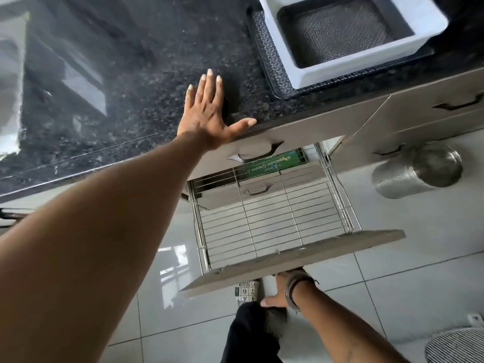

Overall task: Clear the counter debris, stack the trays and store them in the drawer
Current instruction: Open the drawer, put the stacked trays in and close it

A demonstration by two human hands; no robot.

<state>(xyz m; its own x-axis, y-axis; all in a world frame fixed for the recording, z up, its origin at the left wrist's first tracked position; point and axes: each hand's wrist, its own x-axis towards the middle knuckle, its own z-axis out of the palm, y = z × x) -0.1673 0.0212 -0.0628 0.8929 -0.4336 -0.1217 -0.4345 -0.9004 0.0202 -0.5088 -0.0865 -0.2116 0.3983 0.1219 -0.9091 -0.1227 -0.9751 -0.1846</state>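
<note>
My left hand point(209, 111) lies flat on the black granite counter point(117, 87) near its front edge, fingers spread, holding nothing. My right hand point(281, 289) reaches under the front panel point(301, 258) of a pulled-out wire drawer point(267, 221); its fingers are hidden behind the panel, so its grip is unclear. The stacked trays point(353, 35) sit on the counter at the upper right: a white tray with a dark tray inside it, on a dark textured tray point(267, 64). A green box point(269, 163) lies at the back of the drawer.
A shut drawer with a handle point(256, 155) sits above the open one, and more shut drawers lie to the right. A steel bin point(419, 169) stands on the tiled floor at right. A grille point(455, 347) shows at bottom right. My leg and foot point(248, 292) are below the drawer.
</note>
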